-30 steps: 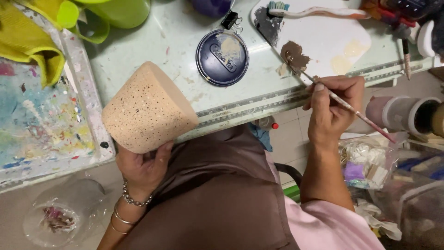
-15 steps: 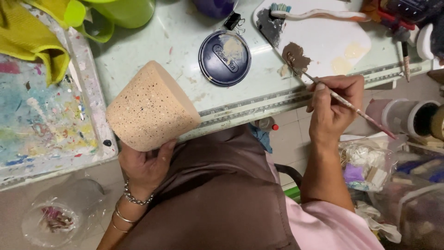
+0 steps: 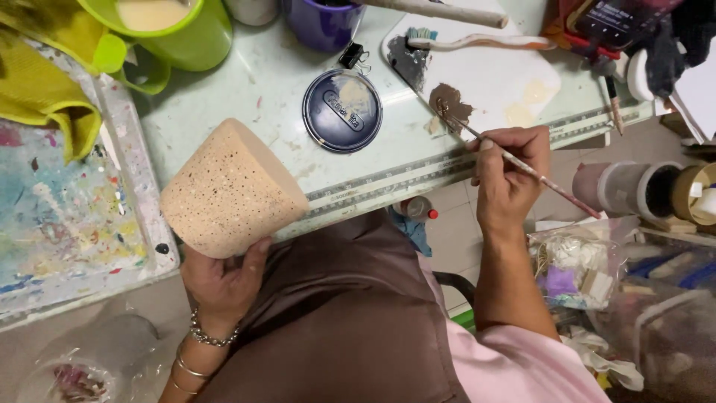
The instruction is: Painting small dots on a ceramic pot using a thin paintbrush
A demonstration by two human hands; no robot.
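Speckled tan pot gripped by left hand, right hand fingers pinching paintbrush, round navy lid between

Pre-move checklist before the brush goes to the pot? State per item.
1. Left hand grips speckled pot from below: ok.
2. Right hand holds paintbrush: ok.
3. Brush tip sits in brown paint on white palette: ok.
4. Paint load on bristles: cannot tell.
5. Pot held off the table, apart from the blue lid: ok.
6. Pot face wet or dry: cannot tell.
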